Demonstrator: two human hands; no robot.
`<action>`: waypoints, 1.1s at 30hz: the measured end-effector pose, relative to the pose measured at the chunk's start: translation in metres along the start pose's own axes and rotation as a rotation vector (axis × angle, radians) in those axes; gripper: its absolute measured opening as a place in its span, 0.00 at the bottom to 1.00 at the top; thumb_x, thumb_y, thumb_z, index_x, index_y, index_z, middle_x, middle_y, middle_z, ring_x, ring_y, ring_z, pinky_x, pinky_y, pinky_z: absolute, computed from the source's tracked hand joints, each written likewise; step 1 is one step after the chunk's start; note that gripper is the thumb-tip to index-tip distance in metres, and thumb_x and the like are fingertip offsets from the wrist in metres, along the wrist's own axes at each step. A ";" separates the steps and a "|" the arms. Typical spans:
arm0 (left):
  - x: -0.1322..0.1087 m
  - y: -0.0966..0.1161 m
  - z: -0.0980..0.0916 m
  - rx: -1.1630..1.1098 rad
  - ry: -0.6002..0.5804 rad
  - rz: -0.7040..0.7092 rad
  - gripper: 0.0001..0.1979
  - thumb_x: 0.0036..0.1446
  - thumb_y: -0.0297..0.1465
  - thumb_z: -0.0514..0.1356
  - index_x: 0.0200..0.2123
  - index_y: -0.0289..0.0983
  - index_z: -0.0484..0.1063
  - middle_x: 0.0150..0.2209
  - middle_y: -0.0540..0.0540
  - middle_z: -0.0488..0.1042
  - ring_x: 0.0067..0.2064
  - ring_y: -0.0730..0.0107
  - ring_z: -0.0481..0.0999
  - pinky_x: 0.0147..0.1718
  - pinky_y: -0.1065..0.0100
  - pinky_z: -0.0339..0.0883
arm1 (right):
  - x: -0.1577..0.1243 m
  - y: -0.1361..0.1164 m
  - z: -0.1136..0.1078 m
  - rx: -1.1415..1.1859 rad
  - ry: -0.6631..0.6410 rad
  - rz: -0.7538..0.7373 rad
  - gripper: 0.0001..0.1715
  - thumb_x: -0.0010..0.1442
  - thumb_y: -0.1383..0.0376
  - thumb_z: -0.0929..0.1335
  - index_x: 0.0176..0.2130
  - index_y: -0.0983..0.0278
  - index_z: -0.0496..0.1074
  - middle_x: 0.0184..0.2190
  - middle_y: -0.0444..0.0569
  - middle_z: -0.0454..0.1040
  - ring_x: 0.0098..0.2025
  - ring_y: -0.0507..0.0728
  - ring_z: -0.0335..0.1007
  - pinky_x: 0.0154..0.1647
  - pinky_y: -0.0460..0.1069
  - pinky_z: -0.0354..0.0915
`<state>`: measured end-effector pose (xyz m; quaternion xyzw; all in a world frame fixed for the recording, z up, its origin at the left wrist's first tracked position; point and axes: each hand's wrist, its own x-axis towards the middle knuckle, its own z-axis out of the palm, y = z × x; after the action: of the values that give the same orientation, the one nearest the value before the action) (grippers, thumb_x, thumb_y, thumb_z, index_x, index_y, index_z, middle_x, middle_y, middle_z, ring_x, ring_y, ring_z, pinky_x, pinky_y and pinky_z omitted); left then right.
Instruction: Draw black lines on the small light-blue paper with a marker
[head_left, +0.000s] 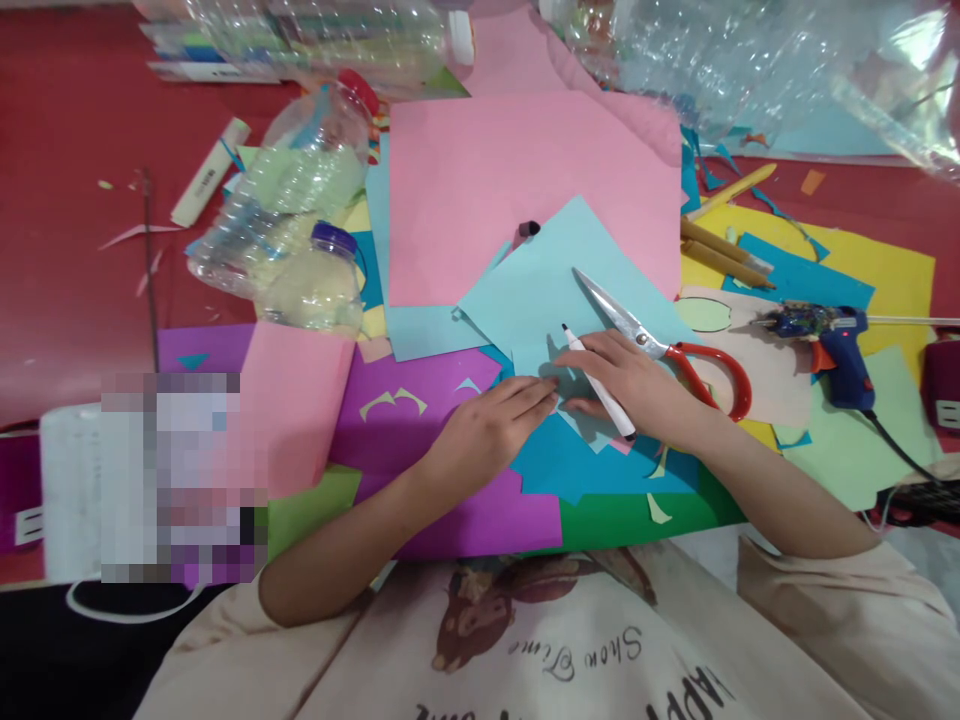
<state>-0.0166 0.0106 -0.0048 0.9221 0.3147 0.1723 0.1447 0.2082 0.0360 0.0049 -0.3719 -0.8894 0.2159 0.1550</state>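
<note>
My left hand point(491, 425) lies flat with its fingers pressing on the lower corner of a light blue paper sheet point(547, 285). My right hand point(634, 385) holds a white marker point(596, 380) with its black tip pointing up-left over that sheet. Red-handled scissors point(660, 340) lie on the light blue sheet just beyond my right hand, blades pointing up-left. A small dark marker cap point(529, 229) rests on the big pink sheet point(517, 180) behind.
Crushed clear plastic bottles point(300, 210) lie at the left, more at the back. A blue glue gun point(832, 335) with its cord lies at the right, near yellow pencils point(724, 250). Purple, green, yellow and blue paper sheets and scraps cover the red surface point(67, 250). A white marker point(210, 172) lies far left.
</note>
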 end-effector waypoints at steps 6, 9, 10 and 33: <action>0.001 0.002 0.000 -0.018 0.031 0.009 0.09 0.62 0.22 0.54 0.43 0.31 0.73 0.49 0.41 0.77 0.49 0.63 0.76 0.44 0.64 0.77 | -0.006 -0.003 -0.008 0.420 0.161 0.229 0.23 0.67 0.50 0.59 0.52 0.61 0.65 0.38 0.51 0.73 0.38 0.56 0.71 0.36 0.50 0.68; 0.002 0.003 0.000 0.012 0.061 0.027 0.10 0.60 0.19 0.54 0.44 0.29 0.73 0.48 0.40 0.77 0.49 0.61 0.77 0.44 0.63 0.77 | -0.008 -0.004 -0.009 0.516 0.234 0.371 0.18 0.66 0.52 0.61 0.44 0.62 0.68 0.31 0.46 0.72 0.30 0.53 0.69 0.28 0.46 0.64; 0.002 0.004 0.000 0.018 0.069 0.032 0.11 0.60 0.19 0.54 0.44 0.29 0.73 0.47 0.40 0.78 0.48 0.61 0.77 0.43 0.62 0.77 | -0.008 -0.004 -0.009 0.515 0.222 0.389 0.16 0.66 0.53 0.62 0.42 0.62 0.69 0.31 0.46 0.72 0.31 0.53 0.69 0.28 0.46 0.64; 0.000 0.002 0.002 -0.011 0.018 0.005 0.11 0.62 0.21 0.53 0.46 0.31 0.71 0.49 0.40 0.76 0.51 0.64 0.75 0.46 0.63 0.76 | -0.002 -0.009 -0.018 0.450 0.109 0.311 0.15 0.65 0.59 0.64 0.46 0.65 0.72 0.38 0.50 0.78 0.38 0.53 0.75 0.37 0.46 0.68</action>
<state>-0.0148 0.0092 -0.0057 0.9205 0.3127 0.1826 0.1467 0.2119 0.0340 0.0243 -0.4714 -0.7417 0.4088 0.2462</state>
